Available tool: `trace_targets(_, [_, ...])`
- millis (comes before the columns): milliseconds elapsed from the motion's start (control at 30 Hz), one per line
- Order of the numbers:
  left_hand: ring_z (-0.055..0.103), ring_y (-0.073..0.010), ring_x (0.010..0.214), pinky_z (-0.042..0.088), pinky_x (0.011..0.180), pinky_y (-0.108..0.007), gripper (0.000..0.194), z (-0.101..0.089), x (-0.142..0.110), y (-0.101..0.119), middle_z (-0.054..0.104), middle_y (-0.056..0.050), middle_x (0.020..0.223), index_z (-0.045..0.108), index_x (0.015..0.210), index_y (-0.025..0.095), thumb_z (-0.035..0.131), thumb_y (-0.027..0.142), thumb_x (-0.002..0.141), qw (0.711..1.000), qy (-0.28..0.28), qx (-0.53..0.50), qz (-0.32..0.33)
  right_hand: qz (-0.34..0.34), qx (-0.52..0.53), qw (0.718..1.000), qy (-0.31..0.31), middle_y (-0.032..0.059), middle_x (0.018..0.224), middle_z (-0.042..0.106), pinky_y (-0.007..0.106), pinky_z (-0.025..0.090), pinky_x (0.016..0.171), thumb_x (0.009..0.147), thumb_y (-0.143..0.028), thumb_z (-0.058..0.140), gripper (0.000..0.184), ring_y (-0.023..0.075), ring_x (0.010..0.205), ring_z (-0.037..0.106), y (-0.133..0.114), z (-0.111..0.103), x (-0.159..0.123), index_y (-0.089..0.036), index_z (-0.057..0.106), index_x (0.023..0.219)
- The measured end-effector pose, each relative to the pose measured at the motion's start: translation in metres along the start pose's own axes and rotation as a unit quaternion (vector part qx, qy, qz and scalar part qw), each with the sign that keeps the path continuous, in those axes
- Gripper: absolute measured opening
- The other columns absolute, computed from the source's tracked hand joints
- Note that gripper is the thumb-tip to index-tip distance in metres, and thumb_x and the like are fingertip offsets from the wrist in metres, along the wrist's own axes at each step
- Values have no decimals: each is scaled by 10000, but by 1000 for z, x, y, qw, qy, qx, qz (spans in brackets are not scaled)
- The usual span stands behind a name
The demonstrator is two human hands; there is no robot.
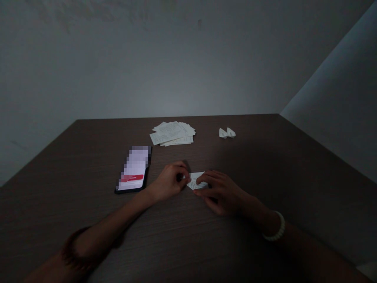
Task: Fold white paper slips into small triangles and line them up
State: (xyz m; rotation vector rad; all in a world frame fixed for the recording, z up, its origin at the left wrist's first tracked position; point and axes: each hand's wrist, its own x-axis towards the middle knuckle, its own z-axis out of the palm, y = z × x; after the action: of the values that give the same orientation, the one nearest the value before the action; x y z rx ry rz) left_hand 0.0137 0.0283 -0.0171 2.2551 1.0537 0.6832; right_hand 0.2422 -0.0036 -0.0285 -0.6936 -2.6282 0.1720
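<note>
A small piece of printed white paper lies on the dark wood table between my hands, and its outline looks folded. My left hand is closed, its thumb and index finger pinching the paper's left corner. From the right, my right hand rests over the paper, with bent fingers on its right part and its lower edge. The paper's right side is hidden under those fingers.
A phone with a lit screen lies left of my left hand. Farther back are a loose pile of printed paper slips and a bow-shaped folded paper. Behind the table stands a grey wall.
</note>
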Motion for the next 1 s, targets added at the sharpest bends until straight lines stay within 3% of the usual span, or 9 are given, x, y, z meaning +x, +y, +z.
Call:
trace_targets(467, [558, -137, 687, 441, 615, -260, 109, 7, 1, 1, 585, -52, 826, 640, 705, 121, 546, 88, 749, 999, 18, 16, -30, -16, -2, 1000, 5, 45, 1242, 612, 405, 458, 921, 791, -160, 578, 301, 218, 1083, 554, 2, 2, 0, -239, 652, 1071])
trace_targets(1000, [555, -139, 701, 449, 637, -273, 102, 8, -1, -2, 595, -51, 836, 652, 731, 132, 561, 114, 774, 999, 28, 25, -8, 9, -14, 1000, -24, 50, 1320, 572, 414, 441, 953, 839, -177, 540, 265, 222, 1131, 536, -4, -5, 2, -229, 666, 1066])
